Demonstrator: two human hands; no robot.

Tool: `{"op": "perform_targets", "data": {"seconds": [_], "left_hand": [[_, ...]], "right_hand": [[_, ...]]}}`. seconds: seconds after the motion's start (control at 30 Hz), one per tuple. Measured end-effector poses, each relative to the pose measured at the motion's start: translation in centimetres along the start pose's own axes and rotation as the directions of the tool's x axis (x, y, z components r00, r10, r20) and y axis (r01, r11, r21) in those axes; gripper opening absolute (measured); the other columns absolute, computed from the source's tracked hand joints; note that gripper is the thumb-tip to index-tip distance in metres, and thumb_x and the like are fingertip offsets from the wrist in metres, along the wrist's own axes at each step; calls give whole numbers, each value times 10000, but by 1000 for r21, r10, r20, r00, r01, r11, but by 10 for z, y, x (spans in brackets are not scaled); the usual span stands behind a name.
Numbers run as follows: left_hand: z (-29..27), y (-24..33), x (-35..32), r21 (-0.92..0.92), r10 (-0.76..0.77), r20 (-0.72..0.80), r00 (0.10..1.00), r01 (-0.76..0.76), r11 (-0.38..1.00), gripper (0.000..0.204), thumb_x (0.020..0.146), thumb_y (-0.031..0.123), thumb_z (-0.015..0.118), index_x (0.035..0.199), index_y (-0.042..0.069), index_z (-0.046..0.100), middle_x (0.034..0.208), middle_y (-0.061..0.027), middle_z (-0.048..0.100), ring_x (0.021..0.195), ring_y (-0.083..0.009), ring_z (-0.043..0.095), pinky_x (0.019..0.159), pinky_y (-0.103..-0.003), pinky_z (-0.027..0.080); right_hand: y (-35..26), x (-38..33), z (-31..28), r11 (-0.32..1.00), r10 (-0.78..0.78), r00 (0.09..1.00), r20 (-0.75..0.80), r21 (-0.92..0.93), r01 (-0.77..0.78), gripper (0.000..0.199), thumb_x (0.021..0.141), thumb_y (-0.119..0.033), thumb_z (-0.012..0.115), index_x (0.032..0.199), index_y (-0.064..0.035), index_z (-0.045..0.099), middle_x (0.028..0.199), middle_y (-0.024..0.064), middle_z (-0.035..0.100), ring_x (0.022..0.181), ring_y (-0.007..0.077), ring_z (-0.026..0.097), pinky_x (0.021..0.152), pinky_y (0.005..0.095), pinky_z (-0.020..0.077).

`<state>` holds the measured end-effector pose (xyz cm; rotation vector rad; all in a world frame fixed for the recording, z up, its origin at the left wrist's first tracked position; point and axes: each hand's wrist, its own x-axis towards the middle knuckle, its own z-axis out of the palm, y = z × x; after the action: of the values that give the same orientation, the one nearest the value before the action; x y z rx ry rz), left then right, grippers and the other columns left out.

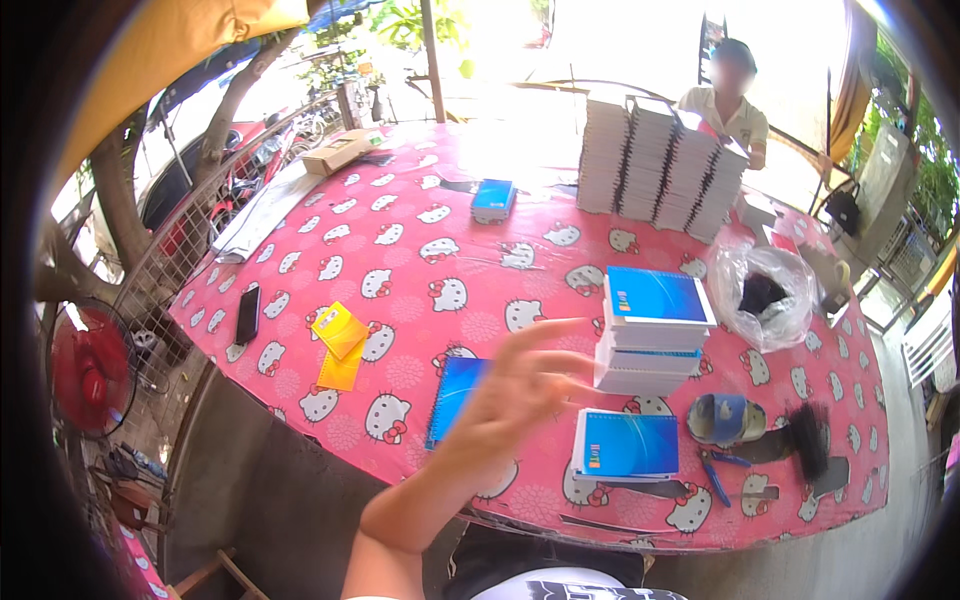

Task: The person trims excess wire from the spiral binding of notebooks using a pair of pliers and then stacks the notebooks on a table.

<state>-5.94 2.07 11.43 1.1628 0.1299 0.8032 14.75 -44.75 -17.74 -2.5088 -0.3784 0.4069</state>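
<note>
My left hand (525, 385) hovers over the table with its fingers spread, slightly blurred and holding nothing. Partly under it lies a blue spiral notebook (453, 400). Its fingertips point toward a stack of blue-covered notebooks (655, 295) and white page blocks. In front of that is a lower pile of blue spiral notebooks (630, 443). Blue-handled cutting pliers (717, 474) rest to the right of this pile, beside a blue-grey rounded object (725, 418) and a bundle of thin black strands (809, 442). My right hand does not show.
The table has a pink patterned cover (400, 270). Tall stacks of spiral-bound books (655, 165) stand at the back right, with a person (735, 105) behind. A plastic bag (762, 295) holds something black. Yellow notebooks (340, 330) and a phone (248, 315) lie left.
</note>
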Motion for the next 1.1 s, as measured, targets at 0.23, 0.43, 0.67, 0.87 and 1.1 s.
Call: {"op": "perform_targets", "data": {"seconds": [0.23,0.43,0.67,0.87,1.1], "left_hand": [[129,101,9,360,-320,625,712,101,927,376,937,306,580,1193,42,498,947,-243,622,896,-326,622,789,-427,482],[98,86,6,241,-182,780,599,-19,970,428,977,418,485,1220,67,465,1110,-211,595,988,-309,593,827,-433,434],[8,36,-62,47,89,234,968,-103,994,632,954,379,514,1402,-29,335,1276,-237,525,1080,-280,579,884,-385,458],[-34,-11,-97,205,10,-261,965,46,978,504,973,244,493,1385,-19,371,1299,-202,516,1101,-240,567,910,-341,441],[-3,-22,-96,227,-106,-240,965,162,960,407,968,150,534,1330,-16,449,1256,-136,538,1112,-195,526,983,-327,377]], "right_hand": [[20,-5,27,990,82,991,106,-126,-69,83,915,-94,591,880,-19,589,811,49,573,720,147,529,653,296,444],[32,-37,27,975,145,960,241,-199,-97,64,901,-79,593,913,-16,599,831,71,589,736,164,553,674,309,457],[28,-63,10,939,186,785,591,-341,34,82,886,-60,597,951,-11,610,855,96,608,755,184,581,698,325,472],[-258,21,-55,708,-675,515,529,268,653,204,821,-14,626,1022,-50,641,857,112,615,739,256,611,670,390,493],[-402,41,14,-41,-963,-16,270,-85,996,260,746,-55,697,1000,-98,659,1014,91,591,881,270,588,725,368,498]]}}
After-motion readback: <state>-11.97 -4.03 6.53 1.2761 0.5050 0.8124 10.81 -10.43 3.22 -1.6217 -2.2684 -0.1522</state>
